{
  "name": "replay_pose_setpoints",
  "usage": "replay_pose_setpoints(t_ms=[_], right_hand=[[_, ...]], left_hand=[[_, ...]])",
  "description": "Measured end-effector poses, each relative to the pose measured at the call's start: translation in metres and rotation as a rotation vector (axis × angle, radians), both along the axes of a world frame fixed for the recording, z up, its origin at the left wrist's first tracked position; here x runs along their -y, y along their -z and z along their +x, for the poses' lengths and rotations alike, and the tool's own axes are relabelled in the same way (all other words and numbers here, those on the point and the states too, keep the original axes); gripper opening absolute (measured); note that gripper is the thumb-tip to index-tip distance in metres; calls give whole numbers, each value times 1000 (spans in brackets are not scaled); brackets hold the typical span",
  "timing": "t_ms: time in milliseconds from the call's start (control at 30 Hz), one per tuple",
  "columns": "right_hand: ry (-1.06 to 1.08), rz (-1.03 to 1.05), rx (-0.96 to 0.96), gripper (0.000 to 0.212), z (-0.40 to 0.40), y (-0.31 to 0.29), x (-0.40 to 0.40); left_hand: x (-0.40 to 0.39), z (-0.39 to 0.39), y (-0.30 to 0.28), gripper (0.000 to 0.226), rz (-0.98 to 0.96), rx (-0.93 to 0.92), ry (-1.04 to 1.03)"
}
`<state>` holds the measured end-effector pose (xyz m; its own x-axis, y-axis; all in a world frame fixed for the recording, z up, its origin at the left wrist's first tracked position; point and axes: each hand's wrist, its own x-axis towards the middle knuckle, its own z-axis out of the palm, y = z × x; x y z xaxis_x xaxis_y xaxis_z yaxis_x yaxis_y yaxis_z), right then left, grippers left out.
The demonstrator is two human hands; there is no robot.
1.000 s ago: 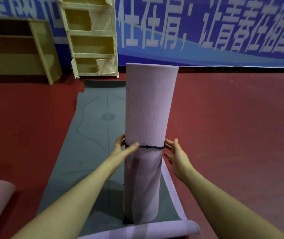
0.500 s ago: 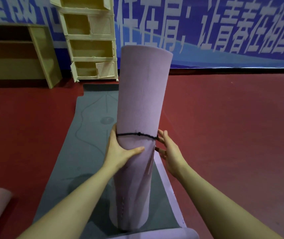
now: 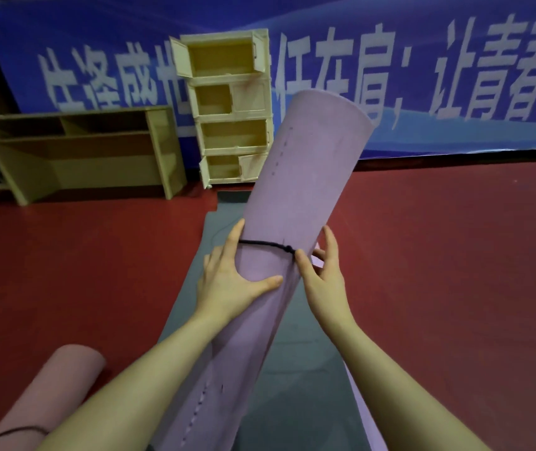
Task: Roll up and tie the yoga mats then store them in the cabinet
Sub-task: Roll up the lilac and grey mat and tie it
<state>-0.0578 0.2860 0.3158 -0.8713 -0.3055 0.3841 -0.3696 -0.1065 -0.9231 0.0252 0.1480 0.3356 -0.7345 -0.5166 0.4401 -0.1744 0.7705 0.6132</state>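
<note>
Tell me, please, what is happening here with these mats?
A person is tying up a rolled purple yoga mat, which leans tilted over a grey mat spread on the red floor. The left hand grips the roll while the right hand works at the black cord around it. Another rolled, tied pink mat lies to the left. The cream cabinet stands open by the wall, with no mat visible inside.

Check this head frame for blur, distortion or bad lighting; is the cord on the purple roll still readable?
Head view: wide-angle bending curves the banner and tilts the cabinet; banner lettering is smeared by motion blur; light is dim and even, no glare. The cord around the purple roll reads sharply, between left hand and right hand.
</note>
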Motion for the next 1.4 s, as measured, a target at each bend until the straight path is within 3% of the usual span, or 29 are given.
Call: replay_pose_setpoints(t_ms=[267, 600, 867, 1200, 1267, 1400], right_hand=[[-63, 67, -25, 64, 33, 3, 58], [-320, 212, -19, 67, 120, 33, 198], [-437, 529, -35, 63, 180, 144, 288], [-531, 825, 64, 51, 173, 271, 328], [-598, 949, 6, 45, 170, 287, 332], [-695, 1110, -152, 44, 179, 306, 334]], left_hand=[[44, 44, -13, 109, -73, 127, -139], [164, 165, 10, 110, -57, 298, -429], [236, 227, 123, 109, 70, 474, -562], [277, 221, 269, 103, 295, 653, -553], [282, 224, 290, 98, 330, 724, -527], [284, 245, 321, 81, 215, 779, -567]])
